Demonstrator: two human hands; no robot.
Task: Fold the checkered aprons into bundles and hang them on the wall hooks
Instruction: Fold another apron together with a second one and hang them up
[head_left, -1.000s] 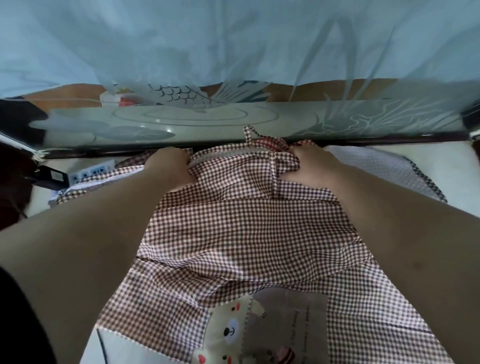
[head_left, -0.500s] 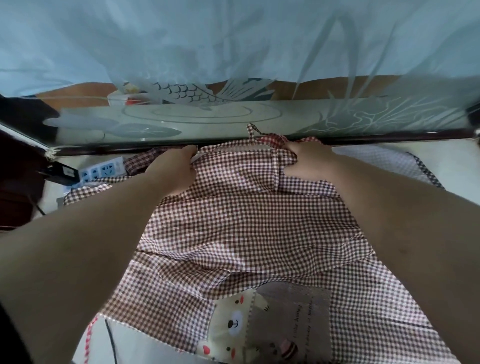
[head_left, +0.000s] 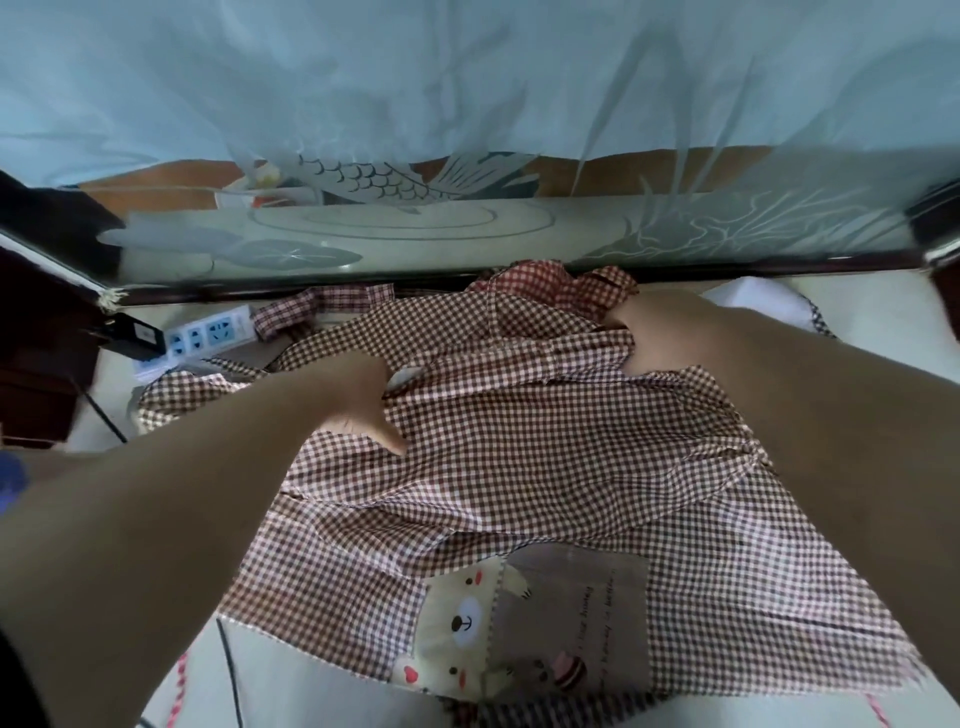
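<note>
Hands apart on a checkered apron (head_left: 519, 467).
Right hand (head_left: 649, 338) clutches bunched cloth, upper right; left hand (head_left: 358, 400) lies at centre, thumb splayed, perhaps pinching, though I cannot tell.

Legible text: none confirmed. On the checkered apron (head_left: 519, 441), the grey pocket patch (head_left: 571, 587) beside the bear appliqué (head_left: 467, 623) carries two lines of small dark cursive script running sideways to the camera; the letters are too small and blurred to make out. The power strip (head_left: 208, 335) shows blue socket faces and a small unreadable mark at its far end. The black plug block (head_left: 130, 332) just beside it bears a pale label, its print not resolvable.
</note>
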